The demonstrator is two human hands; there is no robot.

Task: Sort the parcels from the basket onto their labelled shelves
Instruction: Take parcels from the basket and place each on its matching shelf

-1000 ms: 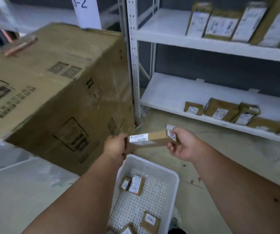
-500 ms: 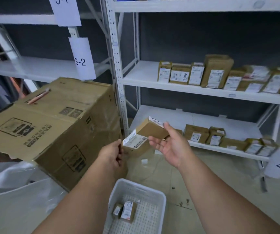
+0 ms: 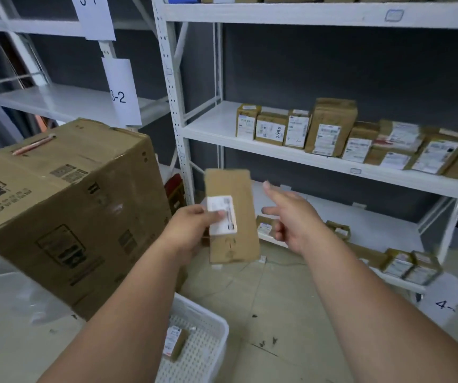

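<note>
While the left hand (image 3: 194,225) gripped a flat brown cardboard parcel (image 3: 232,217) by its left edge, thumb pressed on the white shipping label (image 3: 222,215), the parcel stood upright in the air in front of the white metal shelving unit (image 3: 175,106). It hung before that unit's lower levels, apart from every shelf board. The right hand (image 3: 291,219) held nothing: it hovered just to the right of the parcel with its fingers spread and relaxed, the forefinger stretched toward the shelving unit.

On the unit's middle shelf (image 3: 211,125) a row of labelled parcels (image 3: 330,128) stood upright side by side, one marked by hand with what looked like "2490". More small parcels (image 3: 410,265) lay along the bottom shelf (image 3: 374,230), behind and to the right of the right hand. Left of the unit's front post, paper signs reading "3-1" (image 3: 93,15) and "3-2" (image 3: 121,92) hung on a neighbouring rack, and a large cardboard carton (image 3: 64,205) sat tilted below them. A white perforated plastic basket (image 3: 216,333) rested on the floor in front of the unit, under the left forearm, with a small labelled parcel (image 3: 175,342) lying in it.
</note>
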